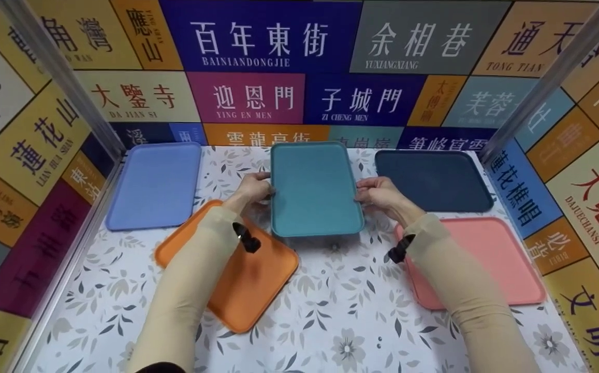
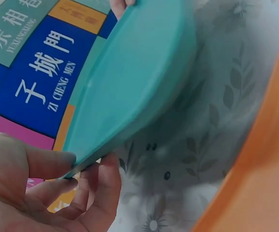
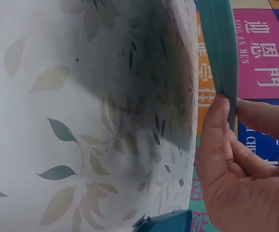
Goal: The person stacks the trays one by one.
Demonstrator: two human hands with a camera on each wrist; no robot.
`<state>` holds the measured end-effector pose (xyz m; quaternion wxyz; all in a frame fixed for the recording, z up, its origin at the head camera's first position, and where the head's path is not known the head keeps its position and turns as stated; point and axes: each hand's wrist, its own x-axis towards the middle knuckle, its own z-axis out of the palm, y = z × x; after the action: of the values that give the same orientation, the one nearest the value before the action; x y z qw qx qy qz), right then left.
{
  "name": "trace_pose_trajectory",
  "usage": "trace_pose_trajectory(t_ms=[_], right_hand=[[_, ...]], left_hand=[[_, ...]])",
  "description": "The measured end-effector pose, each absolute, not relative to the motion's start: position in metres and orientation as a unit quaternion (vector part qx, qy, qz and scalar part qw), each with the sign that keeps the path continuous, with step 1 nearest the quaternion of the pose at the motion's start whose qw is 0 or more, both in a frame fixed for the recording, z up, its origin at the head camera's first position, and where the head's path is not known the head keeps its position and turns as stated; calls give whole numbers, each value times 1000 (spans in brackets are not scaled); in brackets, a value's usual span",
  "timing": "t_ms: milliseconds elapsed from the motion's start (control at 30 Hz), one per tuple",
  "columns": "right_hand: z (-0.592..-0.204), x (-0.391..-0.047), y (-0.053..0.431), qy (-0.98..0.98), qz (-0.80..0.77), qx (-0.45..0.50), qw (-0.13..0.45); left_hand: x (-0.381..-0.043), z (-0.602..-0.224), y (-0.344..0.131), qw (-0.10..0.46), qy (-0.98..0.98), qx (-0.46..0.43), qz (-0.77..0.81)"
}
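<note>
A teal rectangular tray (image 1: 313, 189) is held between both hands, raised over the patterned tablecloth with its shadow below. My left hand (image 1: 252, 189) pinches its left edge, thumb on top and fingers beneath, as the left wrist view shows. At the opposite edge my right hand (image 1: 379, 192) pinches the rim; in the right wrist view the thumb and fingers (image 3: 214, 140) close on the tray's thin side. An orange tray (image 1: 247, 274) lies turned at an angle under the left forearm, which hides part of it.
A light blue tray (image 1: 157, 184) lies at the back left, a navy tray (image 1: 434, 181) at the back right. The right forearm covers part of a pink tray (image 1: 485, 259). Panels with lettering (image 1: 263, 36) wall the table at the back and both sides.
</note>
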<state>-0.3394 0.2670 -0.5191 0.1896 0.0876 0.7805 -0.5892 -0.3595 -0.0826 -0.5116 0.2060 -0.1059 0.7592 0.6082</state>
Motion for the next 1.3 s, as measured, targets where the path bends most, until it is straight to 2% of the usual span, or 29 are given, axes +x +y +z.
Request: trace_pose_trajectory(t_ms=[367, 667, 900, 1167, 1300], right_hand=[[-532, -347, 266, 798, -562, 114, 185], [-547, -351, 264, 791, -569, 140, 175], [-553, -352, 259, 786, -576, 149, 168], [-555, -350, 258, 808, -545, 146, 170], [-555, -348, 259, 820, -527, 149, 166]], left_hand=[[-371, -523, -66, 160, 787, -150, 577], [-377, -531, -59, 178, 809, -146, 542], [-382, -542, -56, 154, 853, -126, 483], [-432, -605, -64, 154, 893, -108, 410], [-438, -615, -62, 156, 896, -104, 403]])
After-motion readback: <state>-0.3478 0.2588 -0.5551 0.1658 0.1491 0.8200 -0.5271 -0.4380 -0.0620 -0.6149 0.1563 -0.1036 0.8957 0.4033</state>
